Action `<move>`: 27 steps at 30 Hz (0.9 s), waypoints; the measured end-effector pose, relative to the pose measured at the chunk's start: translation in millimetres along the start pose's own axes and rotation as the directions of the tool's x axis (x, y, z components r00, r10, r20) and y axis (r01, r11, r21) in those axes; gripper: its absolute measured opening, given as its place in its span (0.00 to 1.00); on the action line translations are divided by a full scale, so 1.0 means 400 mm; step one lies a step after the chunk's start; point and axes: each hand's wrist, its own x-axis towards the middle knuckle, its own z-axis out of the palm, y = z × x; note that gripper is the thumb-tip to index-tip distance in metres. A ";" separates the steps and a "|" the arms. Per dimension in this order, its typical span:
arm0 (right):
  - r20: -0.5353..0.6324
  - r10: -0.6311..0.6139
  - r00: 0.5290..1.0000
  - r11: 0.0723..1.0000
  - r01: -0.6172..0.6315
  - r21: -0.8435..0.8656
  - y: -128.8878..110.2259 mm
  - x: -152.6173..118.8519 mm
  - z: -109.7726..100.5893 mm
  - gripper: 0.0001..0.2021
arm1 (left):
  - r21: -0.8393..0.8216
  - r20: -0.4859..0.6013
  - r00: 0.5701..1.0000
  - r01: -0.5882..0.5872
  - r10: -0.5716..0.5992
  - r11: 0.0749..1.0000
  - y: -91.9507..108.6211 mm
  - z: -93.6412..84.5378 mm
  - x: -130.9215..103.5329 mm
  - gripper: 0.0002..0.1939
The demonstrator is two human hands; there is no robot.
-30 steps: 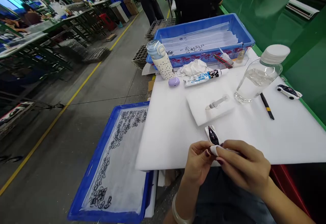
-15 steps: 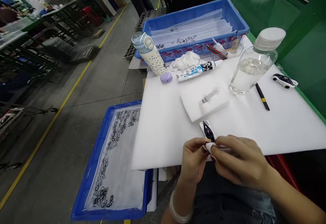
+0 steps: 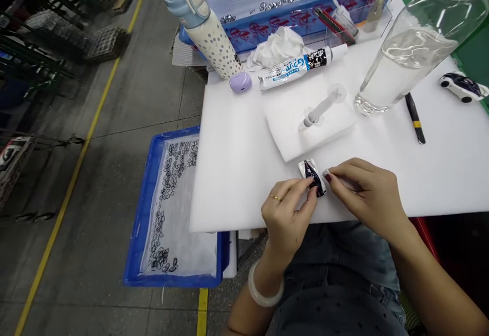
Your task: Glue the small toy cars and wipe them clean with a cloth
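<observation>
A small black-and-white toy car (image 3: 307, 166) lies on the white foam sheet near the front edge. The fingertips of my left hand (image 3: 288, 211) are closed at its near end. Just right of the car, my right hand (image 3: 369, 193) pinches a small white piece (image 3: 326, 172) that looks like folded cloth; most of it is hidden by the fingers. Beyond the car, a clear syringe-like tube (image 3: 323, 110) rests on a white foam block (image 3: 284, 139).
A clear bottle of liquid (image 3: 408, 66), black tweezers (image 3: 415, 122) and a second toy car (image 3: 463, 86) are at right. Behind lie a glue tube (image 3: 294, 68), crumpled tissue (image 3: 278, 45), purple case (image 3: 240, 82) and dotted flask (image 3: 214, 43). A blue tray (image 3: 133, 254) holds black rings.
My hands have moved apart. The left one has gone from the white piece to the toy car, while the right one keeps the white piece. The view has tilted down and closer.
</observation>
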 end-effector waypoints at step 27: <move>0.067 0.034 0.997 0.993 -0.026 -0.115 0.003 -0.002 0.009 0.03 | -0.057 0.133 0.981 0.149 -0.141 0.987 -0.021 0.000 0.003 0.13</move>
